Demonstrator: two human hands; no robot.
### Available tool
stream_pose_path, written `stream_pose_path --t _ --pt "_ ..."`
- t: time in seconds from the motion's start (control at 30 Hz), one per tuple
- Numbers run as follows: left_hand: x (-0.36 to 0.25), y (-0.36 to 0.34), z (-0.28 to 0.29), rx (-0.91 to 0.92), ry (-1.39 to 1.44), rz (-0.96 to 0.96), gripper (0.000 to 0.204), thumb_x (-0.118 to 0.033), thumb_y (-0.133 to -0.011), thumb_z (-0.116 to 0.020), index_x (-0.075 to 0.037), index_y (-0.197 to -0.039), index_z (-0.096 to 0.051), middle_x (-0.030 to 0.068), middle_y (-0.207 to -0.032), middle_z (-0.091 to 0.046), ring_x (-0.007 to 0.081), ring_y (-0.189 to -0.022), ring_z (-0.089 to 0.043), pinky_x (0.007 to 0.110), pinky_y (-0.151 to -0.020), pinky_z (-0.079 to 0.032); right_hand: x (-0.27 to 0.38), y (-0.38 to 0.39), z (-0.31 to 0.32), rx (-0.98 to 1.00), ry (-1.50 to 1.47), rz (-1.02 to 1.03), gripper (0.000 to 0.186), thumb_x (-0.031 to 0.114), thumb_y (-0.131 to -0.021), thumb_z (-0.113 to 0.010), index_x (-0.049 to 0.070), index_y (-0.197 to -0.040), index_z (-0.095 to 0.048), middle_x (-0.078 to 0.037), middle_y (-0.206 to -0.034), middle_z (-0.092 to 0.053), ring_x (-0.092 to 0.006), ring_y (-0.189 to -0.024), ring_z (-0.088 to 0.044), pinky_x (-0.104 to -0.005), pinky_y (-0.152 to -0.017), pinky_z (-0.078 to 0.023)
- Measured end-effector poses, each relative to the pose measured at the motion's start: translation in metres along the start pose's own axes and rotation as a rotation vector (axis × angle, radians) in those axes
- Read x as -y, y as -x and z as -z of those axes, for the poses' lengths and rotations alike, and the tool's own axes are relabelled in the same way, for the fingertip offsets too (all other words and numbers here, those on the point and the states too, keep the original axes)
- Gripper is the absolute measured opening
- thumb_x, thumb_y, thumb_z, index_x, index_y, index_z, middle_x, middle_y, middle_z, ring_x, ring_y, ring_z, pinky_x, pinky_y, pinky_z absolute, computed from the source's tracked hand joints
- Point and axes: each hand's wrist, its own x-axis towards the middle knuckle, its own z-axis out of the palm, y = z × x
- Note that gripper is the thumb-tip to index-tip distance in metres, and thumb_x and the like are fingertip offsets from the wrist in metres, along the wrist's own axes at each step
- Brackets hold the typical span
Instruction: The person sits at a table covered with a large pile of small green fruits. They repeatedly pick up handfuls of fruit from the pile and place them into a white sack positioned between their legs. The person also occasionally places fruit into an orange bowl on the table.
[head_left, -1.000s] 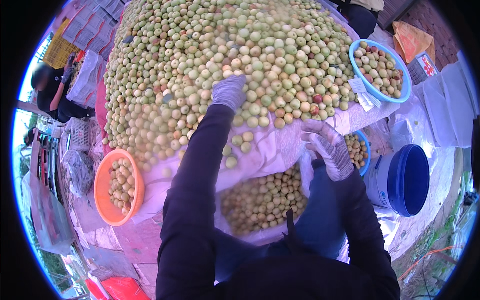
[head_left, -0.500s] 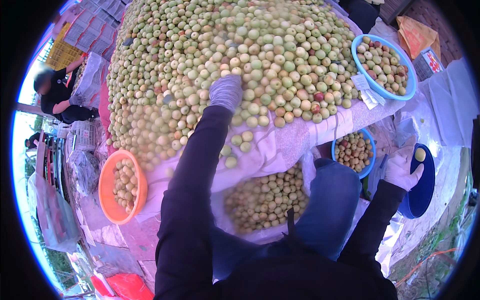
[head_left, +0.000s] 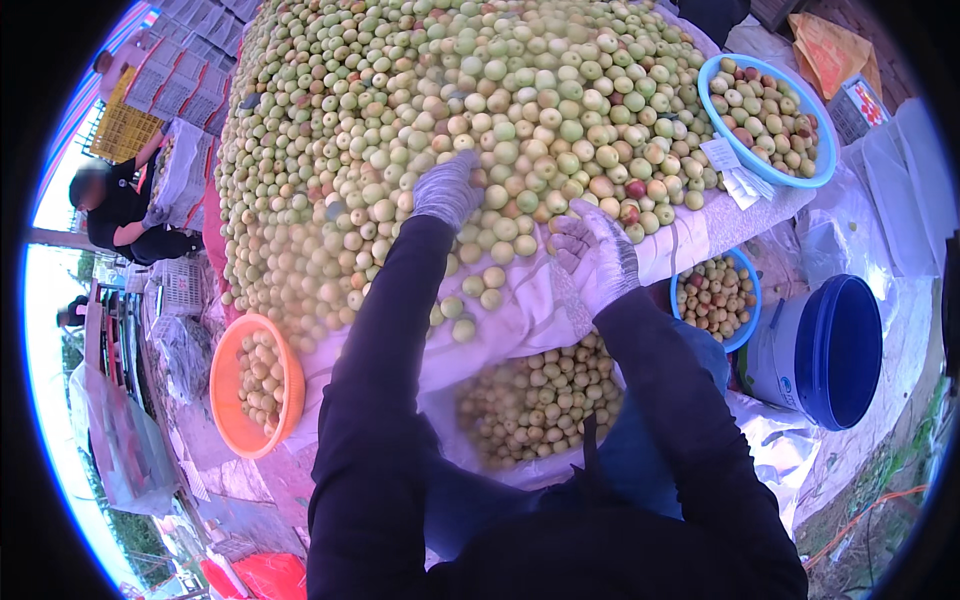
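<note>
A large heap of small round green-yellow fruits (head_left: 400, 100), some reddish, covers the table before me. My left hand (head_left: 447, 192), in a grey-white glove, reaches into the heap's near part. Its fingers are curled, with one small fruit (head_left: 478, 178) at the fingertips. To its right, my gloved right hand (head_left: 598, 258) hovers by the front edge of the heap, open, with fingers apart and nothing seen in the palm. Several loose fruits (head_left: 472, 286) lie on the pale cloth (head_left: 540, 300) below the hands.
Fruit-filled basins surround me: orange (head_left: 222, 400) at left, light blue (head_left: 822, 165) at far right, a smaller blue one (head_left: 752, 325) below it. A bucket (head_left: 775, 345) with a dark blue rim stands at right. More fruit (head_left: 545, 400) lies under the table edge. A person (head_left: 125, 205) works at far left.
My right hand has come from above the bucket at right, where a fruit was in the air, back to the heap's edge. My left hand stays at the heap, its fingers slightly shifted.
</note>
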Motion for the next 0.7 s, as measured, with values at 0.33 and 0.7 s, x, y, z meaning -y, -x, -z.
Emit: stream_pose_path --t 0.33,0.7 --pt "0.002 0.078 0.005 -0.089 1.276 0.053 0.043 0.005 -0.071 -0.066 -0.006 -0.107 -0.046 0.0050 -0.102 -0.052 0.0132 -0.092 -0.056 0.026 -0.079 -0.050 -0.050 -0.056 -0.006 0.137 1.254 0.661 0.041 0.004 -0.076 -0.056 0.001 -0.117 -0.051 -0.014 -0.111 -0.054 -0.0240 -0.099 -0.055 -0.0316 -0.086 -0.044" --pt "0.013 0.157 0.032 -0.048 1.700 0.034 0.057 0.000 -0.079 -0.061 -0.004 -0.131 -0.038 0.0117 -0.123 -0.047 0.0185 -0.102 -0.055 0.028 -0.086 -0.048 -0.050 -0.093 -0.048 0.409 2.025 0.557 0.042 0.008 -0.079 -0.054 0.014 -0.120 -0.048 -0.012 -0.115 -0.054 -0.0277 -0.102 -0.057 -0.0394 -0.082 -0.048"
